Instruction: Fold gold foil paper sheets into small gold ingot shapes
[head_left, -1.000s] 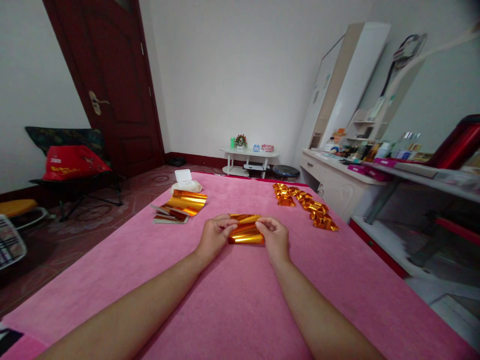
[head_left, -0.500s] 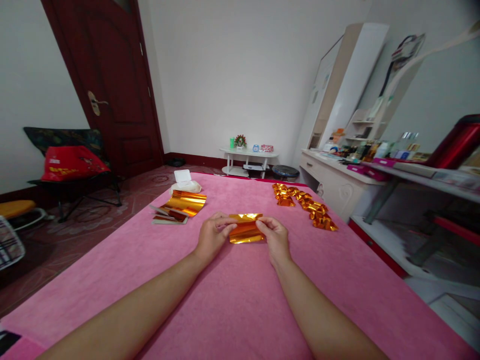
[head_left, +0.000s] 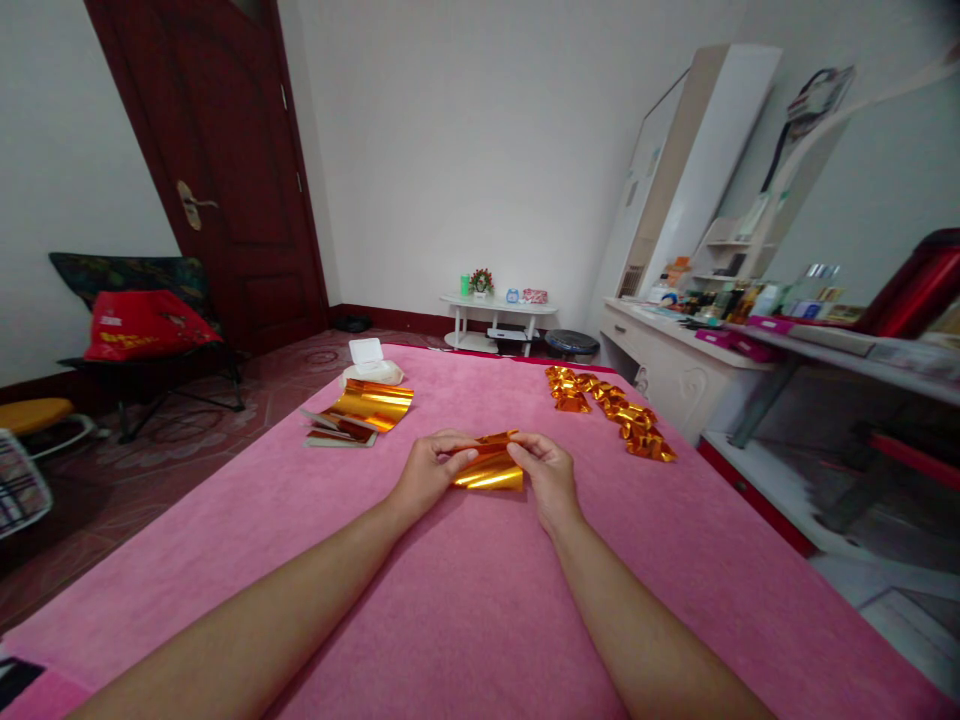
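Observation:
A shiny gold foil sheet [head_left: 487,468], partly folded, is held between both hands just above the pink cloth surface [head_left: 465,590]. My left hand [head_left: 427,473] pinches its left end with thumb and fingers closed. My right hand [head_left: 546,470] pinches the right end the same way. A stack of flat gold sheets [head_left: 371,404] lies to the far left of my hands. A row of several folded gold pieces [head_left: 613,409] runs along the far right side of the cloth.
A white wipes pack [head_left: 370,364] sits behind the flat sheets. A white dresser [head_left: 675,360] crowded with bottles stands at the right. A dark red door [head_left: 217,170], a chair with a red bag [head_left: 139,325] and a small white table [head_left: 499,312] lie beyond.
The foil has been folded narrower between my fingers and its top edge has tipped up. Both hands stay in nearly the same place.

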